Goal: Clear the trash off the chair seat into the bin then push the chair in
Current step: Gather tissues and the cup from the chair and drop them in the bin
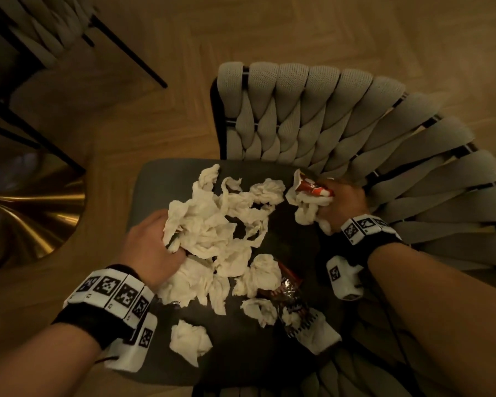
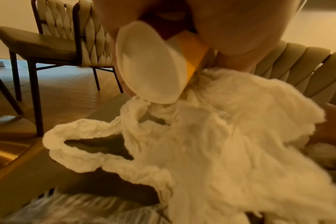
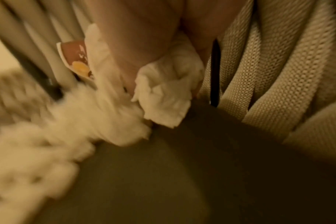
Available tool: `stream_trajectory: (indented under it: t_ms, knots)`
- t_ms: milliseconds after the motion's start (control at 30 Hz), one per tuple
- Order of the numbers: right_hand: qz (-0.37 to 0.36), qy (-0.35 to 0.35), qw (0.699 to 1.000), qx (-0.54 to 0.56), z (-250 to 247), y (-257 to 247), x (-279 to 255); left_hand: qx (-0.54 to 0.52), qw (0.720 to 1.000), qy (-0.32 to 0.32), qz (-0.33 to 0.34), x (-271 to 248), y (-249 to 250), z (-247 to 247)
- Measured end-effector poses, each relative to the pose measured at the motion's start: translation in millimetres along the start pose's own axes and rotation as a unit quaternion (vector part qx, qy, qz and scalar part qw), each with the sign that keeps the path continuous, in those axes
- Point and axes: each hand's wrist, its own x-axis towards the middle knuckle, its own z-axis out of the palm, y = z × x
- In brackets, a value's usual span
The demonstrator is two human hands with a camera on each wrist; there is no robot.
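The dark chair seat (image 1: 161, 190) is strewn with several crumpled white tissues (image 1: 212, 224) and a dark foil wrapper (image 1: 287, 293). My left hand (image 1: 166, 239) grips the left side of the tissue pile. In the left wrist view it holds tissue (image 2: 220, 144) together with a small white-and-orange cup-like piece (image 2: 150, 68). My right hand (image 1: 327, 202) is at the seat's back right, against the woven backrest (image 1: 327, 124). It clutches a wad of tissue (image 3: 167, 94) and a red wrapper (image 1: 312, 187), which also shows in the right wrist view (image 3: 75, 59).
A loose tissue ball (image 1: 189, 339) lies near the seat's front edge. A second woven chair (image 1: 40, 30) stands at the upper left, and a brass table base (image 1: 35, 202) is on the left. Wooden floor surrounds the chair.
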Motion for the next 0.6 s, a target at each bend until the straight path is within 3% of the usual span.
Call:
stream_trajectory:
  t_ms: [267,367,467,600]
  knots:
    - [0.043,0.019,0.980,0.194,-34.1,-23.0,-86.2,-0.071,0.997,0.003,0.014,-40.0,28.5,-34.3]
    - [0.060,0.003,0.972,0.229,-49.4,-28.1,-116.8,-0.110,0.994,0.006,-0.015,-63.6,39.8,-56.6]
    - [0.083,-0.006,0.958,0.274,-67.8,-41.0,-148.0,-0.144,0.988,0.023,-0.050,-92.0,47.1,-87.2]
    - [0.044,-0.016,0.945,0.323,-97.3,-87.6,-187.9,-0.206,0.974,0.086,-0.043,-144.4,46.3,-138.9]
